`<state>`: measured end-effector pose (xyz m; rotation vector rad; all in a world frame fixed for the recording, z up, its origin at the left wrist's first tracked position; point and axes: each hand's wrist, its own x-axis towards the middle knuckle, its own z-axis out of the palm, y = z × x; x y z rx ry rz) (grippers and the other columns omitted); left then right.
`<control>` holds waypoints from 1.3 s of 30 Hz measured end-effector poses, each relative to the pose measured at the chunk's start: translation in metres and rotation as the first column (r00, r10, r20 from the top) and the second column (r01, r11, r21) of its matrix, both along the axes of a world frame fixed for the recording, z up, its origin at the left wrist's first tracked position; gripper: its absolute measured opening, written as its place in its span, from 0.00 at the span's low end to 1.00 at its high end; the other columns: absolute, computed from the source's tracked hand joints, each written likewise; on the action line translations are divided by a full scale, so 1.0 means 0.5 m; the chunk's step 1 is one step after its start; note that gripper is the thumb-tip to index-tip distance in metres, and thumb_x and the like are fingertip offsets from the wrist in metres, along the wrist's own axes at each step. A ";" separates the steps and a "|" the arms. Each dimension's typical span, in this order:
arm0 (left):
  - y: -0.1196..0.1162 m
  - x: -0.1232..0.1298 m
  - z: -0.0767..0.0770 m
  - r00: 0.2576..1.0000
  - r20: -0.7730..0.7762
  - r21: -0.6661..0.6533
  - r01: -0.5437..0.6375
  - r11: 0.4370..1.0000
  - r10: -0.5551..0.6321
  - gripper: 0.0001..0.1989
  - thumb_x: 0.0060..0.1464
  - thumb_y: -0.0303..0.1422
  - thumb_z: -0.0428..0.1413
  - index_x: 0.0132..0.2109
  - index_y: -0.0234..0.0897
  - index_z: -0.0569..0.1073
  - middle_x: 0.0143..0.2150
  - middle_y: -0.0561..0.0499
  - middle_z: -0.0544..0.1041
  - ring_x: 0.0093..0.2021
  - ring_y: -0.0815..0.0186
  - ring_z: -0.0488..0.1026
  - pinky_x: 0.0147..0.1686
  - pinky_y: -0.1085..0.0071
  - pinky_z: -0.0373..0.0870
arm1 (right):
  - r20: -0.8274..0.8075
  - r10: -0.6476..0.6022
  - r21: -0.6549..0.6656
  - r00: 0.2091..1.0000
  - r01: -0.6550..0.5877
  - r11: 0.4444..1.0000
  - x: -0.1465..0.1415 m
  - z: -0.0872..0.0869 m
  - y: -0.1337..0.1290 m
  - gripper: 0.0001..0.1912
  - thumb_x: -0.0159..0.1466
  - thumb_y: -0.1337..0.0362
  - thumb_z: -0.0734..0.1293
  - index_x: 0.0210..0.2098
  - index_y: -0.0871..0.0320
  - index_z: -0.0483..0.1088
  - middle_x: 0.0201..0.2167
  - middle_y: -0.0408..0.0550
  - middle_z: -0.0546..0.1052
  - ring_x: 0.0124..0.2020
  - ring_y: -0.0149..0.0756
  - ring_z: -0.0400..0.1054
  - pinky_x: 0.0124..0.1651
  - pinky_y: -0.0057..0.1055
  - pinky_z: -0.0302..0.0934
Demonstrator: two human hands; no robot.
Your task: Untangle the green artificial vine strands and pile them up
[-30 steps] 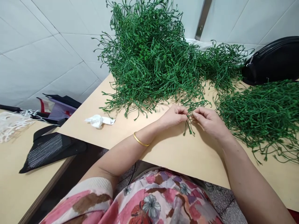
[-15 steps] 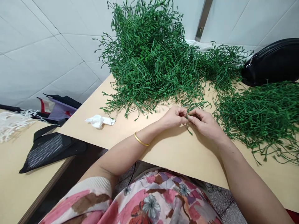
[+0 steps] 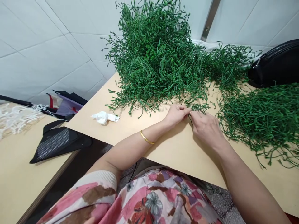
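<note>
Both my hands meet over the pale table [image 3: 173,149], fingertips nearly touching. My left hand [image 3: 176,115] pinches a thin green stem, mostly hidden by the fingers. My right hand [image 3: 206,127], back turned up, is closed at the same stem; a bit of green [image 3: 190,118] shows between the hands. Just beyond them lie a few loose stems [image 3: 198,107] at the front of a tall heap of green stems with small buds [image 3: 154,62]. Another pile of stems [image 3: 261,115] spreads out to the right of my right hand.
Crumpled white tissue [image 3: 104,117] lies left of my hands. A black bag [image 3: 275,65] stands at the back right by the tiled wall. On a second table at left are a black mesh item [image 3: 56,143], white netting [image 3: 21,118] and a purple item [image 3: 68,107].
My right hand has turned so its back faces up, and its fingers have come closer to my left hand. The stem end that hung below the fingers is now mostly hidden. The view has shifted slightly.
</note>
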<state>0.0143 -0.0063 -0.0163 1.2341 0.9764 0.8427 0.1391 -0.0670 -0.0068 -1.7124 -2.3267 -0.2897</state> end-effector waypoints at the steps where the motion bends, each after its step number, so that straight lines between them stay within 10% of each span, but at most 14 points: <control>1: 0.000 0.002 -0.002 1.000 0.007 0.004 -0.019 1.000 0.019 0.18 0.51 0.26 0.54 0.16 0.33 0.61 0.14 0.57 0.59 0.16 0.78 0.54 0.19 0.76 0.49 | 0.017 0.003 -0.003 1.000 -0.003 1.000 -0.003 0.001 -0.001 0.10 0.61 0.72 0.56 0.32 0.60 0.69 0.24 0.53 0.74 0.21 0.36 0.57 0.30 0.34 0.43; 9: 0.023 -0.001 0.004 0.982 0.054 -0.127 -0.174 0.977 0.182 0.16 0.55 0.26 0.51 0.20 0.35 0.58 0.12 0.59 0.56 0.13 0.78 0.54 0.16 0.78 0.47 | -0.319 0.333 -0.026 0.887 -0.360 0.933 -0.036 0.023 -0.025 0.09 0.61 0.69 0.56 0.27 0.57 0.63 0.20 0.44 0.67 0.21 0.32 0.55 0.29 0.29 0.49; 14: 0.021 -0.011 0.003 0.996 0.059 -0.070 -0.061 0.996 0.066 0.14 0.55 0.28 0.52 0.22 0.34 0.62 0.15 0.58 0.61 0.14 0.78 0.56 0.15 0.78 0.47 | -0.654 0.006 0.000 0.757 -0.008 1.000 -0.005 0.025 -0.009 0.09 0.64 0.61 0.58 0.29 0.57 0.64 0.21 0.41 0.66 0.22 0.29 0.56 0.28 0.27 0.50; 19: 0.020 -0.015 0.003 0.999 0.040 -0.064 -0.006 0.998 0.009 0.14 0.55 0.28 0.53 0.22 0.33 0.64 0.15 0.57 0.62 0.14 0.78 0.56 0.15 0.78 0.49 | -0.695 -0.170 -0.171 0.698 0.069 0.983 0.006 -0.002 0.011 0.10 0.60 0.57 0.63 0.33 0.58 0.67 0.28 0.45 0.73 0.25 0.31 0.61 0.30 0.28 0.53; 29: 0.016 -0.009 0.005 1.000 0.012 -0.058 0.009 0.998 -0.009 0.12 0.47 0.19 0.52 0.20 0.34 0.62 0.12 0.59 0.60 0.13 0.77 0.57 0.15 0.78 0.51 | -0.380 -0.127 -0.221 0.916 0.043 0.974 -0.015 -0.001 0.001 0.11 0.63 0.64 0.56 0.32 0.59 0.68 0.26 0.49 0.73 0.26 0.35 0.62 0.30 0.31 0.47; 35: 0.026 0.002 0.004 0.985 0.052 -0.102 -0.156 0.982 0.162 0.11 0.51 0.20 0.49 0.23 0.35 0.60 0.13 0.60 0.61 0.13 0.77 0.57 0.17 0.79 0.52 | -0.446 0.144 -0.301 0.884 -0.300 0.905 -0.050 0.040 -0.039 0.13 0.65 0.64 0.56 0.26 0.58 0.65 0.21 0.45 0.71 0.23 0.30 0.59 0.30 0.28 0.48; 39: 0.025 -0.001 0.000 0.993 0.016 0.015 -0.115 0.993 0.115 0.11 0.49 0.19 0.50 0.23 0.35 0.60 0.13 0.60 0.60 0.14 0.77 0.58 0.17 0.78 0.53 | -0.455 0.034 -0.019 0.890 -0.048 0.999 -0.004 0.087 -0.043 0.12 0.64 0.61 0.58 0.32 0.58 0.70 0.25 0.47 0.74 0.25 0.32 0.64 0.31 0.29 0.52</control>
